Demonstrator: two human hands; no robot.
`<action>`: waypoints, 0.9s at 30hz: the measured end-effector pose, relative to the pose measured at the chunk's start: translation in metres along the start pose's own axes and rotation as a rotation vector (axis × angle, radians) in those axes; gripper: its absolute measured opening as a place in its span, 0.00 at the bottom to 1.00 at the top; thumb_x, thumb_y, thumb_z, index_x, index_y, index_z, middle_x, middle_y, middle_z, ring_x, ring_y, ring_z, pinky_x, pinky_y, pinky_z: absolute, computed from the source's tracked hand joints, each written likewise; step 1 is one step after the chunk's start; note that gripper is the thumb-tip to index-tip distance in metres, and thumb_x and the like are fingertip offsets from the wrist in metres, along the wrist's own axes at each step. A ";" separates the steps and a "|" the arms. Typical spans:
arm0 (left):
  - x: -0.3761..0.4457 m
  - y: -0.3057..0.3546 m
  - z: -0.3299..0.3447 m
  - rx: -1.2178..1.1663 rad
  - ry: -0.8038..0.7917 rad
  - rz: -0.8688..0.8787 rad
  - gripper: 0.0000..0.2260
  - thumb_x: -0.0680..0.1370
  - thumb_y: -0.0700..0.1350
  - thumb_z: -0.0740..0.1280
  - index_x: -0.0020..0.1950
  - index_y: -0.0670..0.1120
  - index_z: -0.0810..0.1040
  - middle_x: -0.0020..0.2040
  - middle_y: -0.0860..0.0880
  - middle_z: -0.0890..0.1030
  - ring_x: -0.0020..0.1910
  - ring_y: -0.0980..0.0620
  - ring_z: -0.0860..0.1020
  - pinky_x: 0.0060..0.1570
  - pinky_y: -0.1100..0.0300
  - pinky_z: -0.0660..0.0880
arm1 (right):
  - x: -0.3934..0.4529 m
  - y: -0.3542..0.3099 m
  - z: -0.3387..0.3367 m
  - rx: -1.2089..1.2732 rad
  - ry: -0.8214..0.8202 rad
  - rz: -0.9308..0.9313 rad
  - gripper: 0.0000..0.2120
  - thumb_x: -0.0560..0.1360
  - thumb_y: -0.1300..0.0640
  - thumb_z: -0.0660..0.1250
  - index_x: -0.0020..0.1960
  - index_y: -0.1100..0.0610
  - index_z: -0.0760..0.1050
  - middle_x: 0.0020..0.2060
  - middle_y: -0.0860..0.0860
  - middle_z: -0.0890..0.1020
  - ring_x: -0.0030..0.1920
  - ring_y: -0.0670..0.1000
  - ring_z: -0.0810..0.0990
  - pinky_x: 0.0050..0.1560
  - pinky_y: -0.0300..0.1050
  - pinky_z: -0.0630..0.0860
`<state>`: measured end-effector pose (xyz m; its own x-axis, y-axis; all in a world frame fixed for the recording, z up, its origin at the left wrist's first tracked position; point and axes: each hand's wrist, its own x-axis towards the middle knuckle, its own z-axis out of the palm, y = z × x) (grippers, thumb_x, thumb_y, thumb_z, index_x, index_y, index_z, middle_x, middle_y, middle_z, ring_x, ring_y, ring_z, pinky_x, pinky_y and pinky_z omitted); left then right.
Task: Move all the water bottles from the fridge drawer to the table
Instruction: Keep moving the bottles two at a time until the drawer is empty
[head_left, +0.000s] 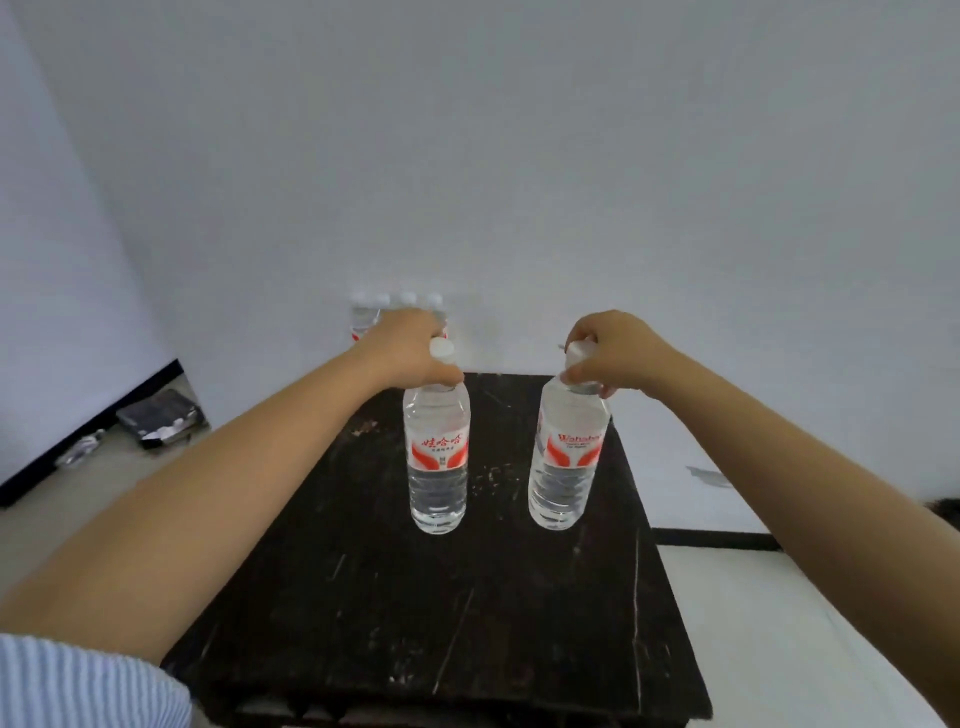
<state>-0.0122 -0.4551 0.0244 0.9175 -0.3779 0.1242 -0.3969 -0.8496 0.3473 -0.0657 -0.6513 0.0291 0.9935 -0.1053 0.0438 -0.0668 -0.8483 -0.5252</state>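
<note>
Two clear water bottles with red and white labels are held upright over a dark scratched table (363, 597). My left hand (415, 353) grips the left bottle (438, 457) by its neck, just under the white cap. The right bottle (569, 457) is held the same way by my right hand (613, 353). Whether their bases touch the tabletop or hang just above it, I cannot tell. Several more capped bottles (366, 317) stand at the table's far edge by the wall, partly hidden behind my left hand.
A white wall rises right behind the table. On the floor at the left lie a dark flat bag (158, 418) and some small litter (80, 449) along a black skirting board. Pale floor shows to the right of the table.
</note>
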 end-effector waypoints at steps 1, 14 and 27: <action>0.022 -0.007 0.002 0.017 -0.019 -0.009 0.10 0.73 0.47 0.71 0.44 0.45 0.70 0.40 0.50 0.72 0.41 0.52 0.71 0.30 0.67 0.62 | 0.024 0.001 0.001 -0.050 -0.027 -0.029 0.19 0.73 0.61 0.69 0.62 0.61 0.73 0.60 0.57 0.76 0.46 0.54 0.76 0.44 0.41 0.78; 0.299 -0.072 0.035 0.072 -0.142 -0.080 0.13 0.73 0.50 0.70 0.45 0.44 0.70 0.35 0.53 0.67 0.45 0.51 0.70 0.31 0.65 0.62 | 0.309 0.024 0.036 -0.312 -0.108 -0.060 0.19 0.75 0.57 0.66 0.64 0.60 0.71 0.60 0.57 0.76 0.59 0.55 0.75 0.57 0.43 0.72; 0.497 -0.151 0.135 0.076 -0.233 -0.090 0.19 0.75 0.46 0.69 0.62 0.38 0.73 0.56 0.43 0.76 0.52 0.47 0.74 0.54 0.57 0.72 | 0.515 0.068 0.131 -0.231 -0.144 0.054 0.17 0.74 0.60 0.65 0.62 0.61 0.72 0.59 0.58 0.75 0.59 0.57 0.75 0.57 0.44 0.71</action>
<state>0.5004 -0.5639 -0.0921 0.9221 -0.3664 -0.1245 -0.3227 -0.9056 0.2752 0.4533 -0.6956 -0.0957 0.9897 -0.0931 -0.1089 -0.1232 -0.9411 -0.3148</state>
